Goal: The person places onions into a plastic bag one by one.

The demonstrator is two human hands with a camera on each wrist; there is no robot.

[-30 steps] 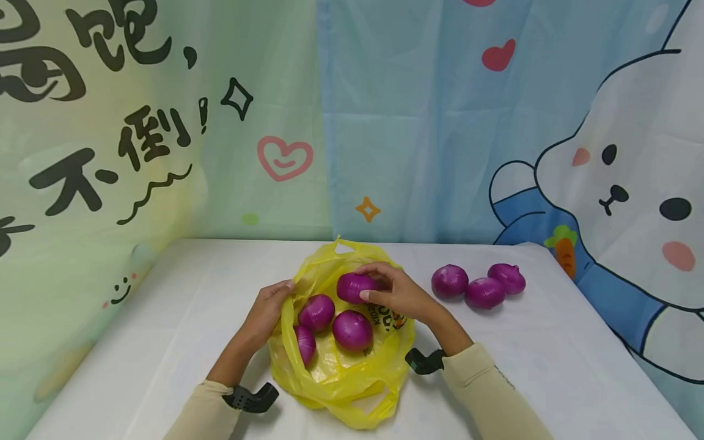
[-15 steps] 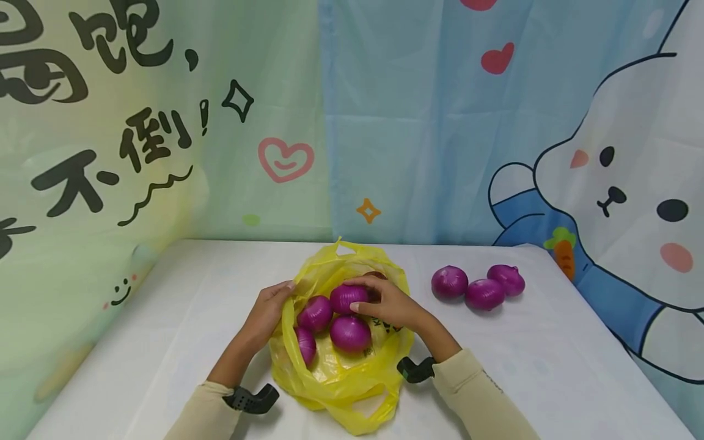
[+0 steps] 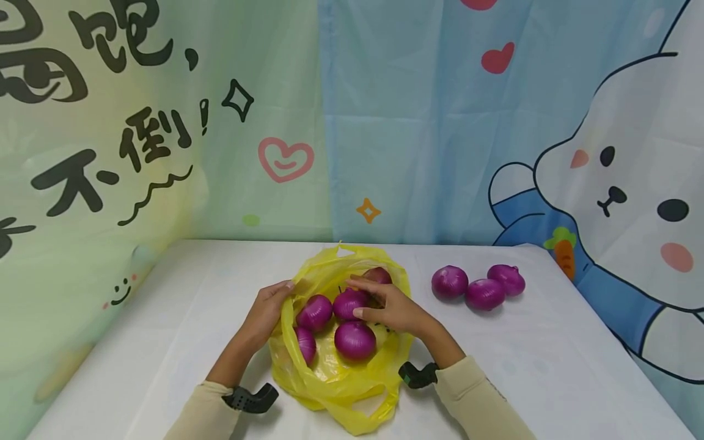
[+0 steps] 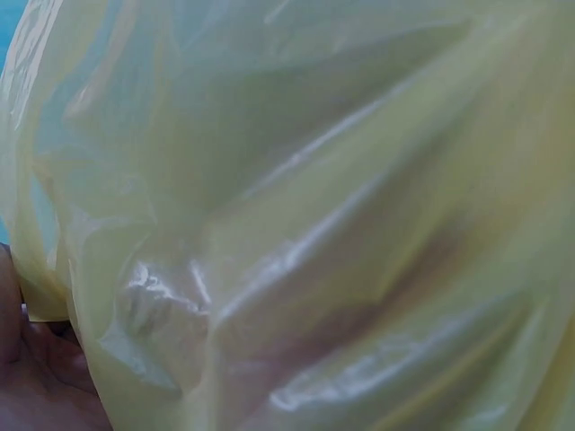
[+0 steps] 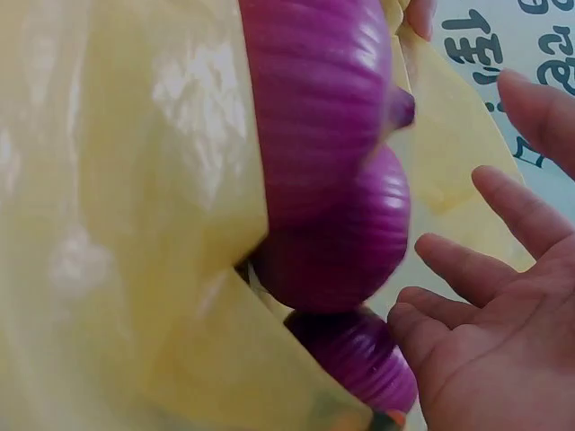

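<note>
A yellow plastic bag (image 3: 341,391) stands with its mouth spread on the table, several purple onions inside. My left hand (image 3: 268,310) pinches the bag's left rim; its fingers are mostly hidden behind the plastic (image 4: 359,197) in the left wrist view. Over the bag's right side, my right hand (image 3: 395,307) reaches in beside an onion (image 3: 349,304) near the middle. In the right wrist view the fingers (image 5: 467,269) are spread, apart from the onions (image 5: 332,233). A front onion (image 3: 354,340) and a darker one (image 3: 378,275) at the back also show.
On the white table (image 3: 550,366), right of the bag, a group of three onions (image 3: 484,294) sits close together. A printed cloth backdrop (image 3: 385,122) rises behind and beside the table.
My right hand has lowered an onion into the bag and let it go. The onion settled left and down among the others. My left hand has stayed on the rim.
</note>
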